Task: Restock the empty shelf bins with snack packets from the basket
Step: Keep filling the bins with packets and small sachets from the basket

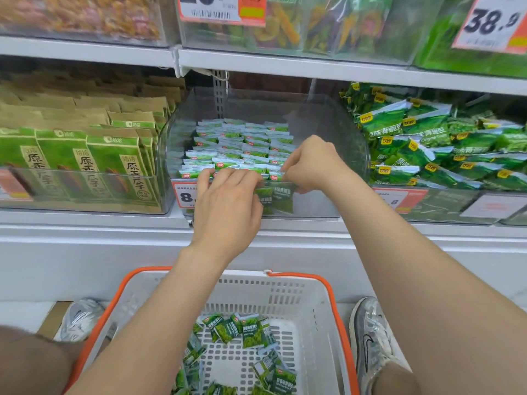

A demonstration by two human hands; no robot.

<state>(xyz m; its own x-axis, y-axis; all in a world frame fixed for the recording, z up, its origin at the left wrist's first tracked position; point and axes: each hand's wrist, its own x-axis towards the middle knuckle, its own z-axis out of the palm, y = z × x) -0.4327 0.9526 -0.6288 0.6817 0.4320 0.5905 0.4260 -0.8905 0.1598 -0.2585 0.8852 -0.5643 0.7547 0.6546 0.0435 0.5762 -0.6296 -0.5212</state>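
Both arms reach up from a crouch to the middle clear bin [328,124] on the lower shelf [85,220]. The bin is partly filled with small green and white packets [242,141], standing upright in neat rows from the front rim towards the back. The left grip [228,203], a bare hand, lies over the front rim with its fingers bent down onto the front row. Whether it holds a packet cannot be told, as the fingertips are hidden. The right grip [313,163] is inside the bin at the right end of the same row, its fingers curled and pinching packet tops there. A price tag [184,196] is stuck to the bin front, partly behind the left wrist. Below, on the floor between two silver shoes [370,343], stands the white basket [256,289] with an orange rim. Loose packets [242,332] of the same kind lie scattered across its bottom. The bin to the left holds brown and green bags [85,158], and the one to the right holds larger green bags [427,143].
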